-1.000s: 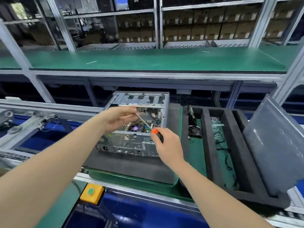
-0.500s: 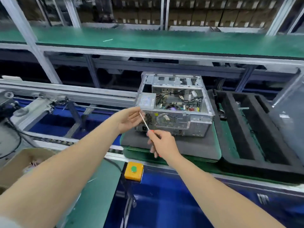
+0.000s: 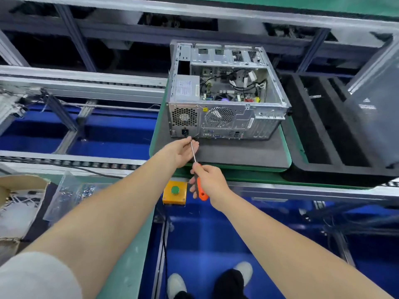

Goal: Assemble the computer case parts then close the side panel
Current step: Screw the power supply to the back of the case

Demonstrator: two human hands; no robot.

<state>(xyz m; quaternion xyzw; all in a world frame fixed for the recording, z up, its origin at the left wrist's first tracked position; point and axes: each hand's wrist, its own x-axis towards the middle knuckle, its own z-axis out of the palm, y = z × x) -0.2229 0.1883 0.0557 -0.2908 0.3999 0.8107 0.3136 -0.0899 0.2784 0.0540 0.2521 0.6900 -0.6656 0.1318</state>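
Grey pad [image 3: 237,154], open computer case [image 3: 226,117] back from its front edge, right hand [image 3: 210,180] gripping screwdriver [image 3: 201,192], left hand [image 3: 183,151] pinching shaft

left hand [image 3: 182,151], right hand [image 3: 212,180], screwdriver [image 3: 201,192] pulled out of computer case [image 3: 226,117]; now before its back

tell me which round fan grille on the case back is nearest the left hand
The smaller grille at the left, above the power socket and just beyond the left hand; the larger grille sits further right.
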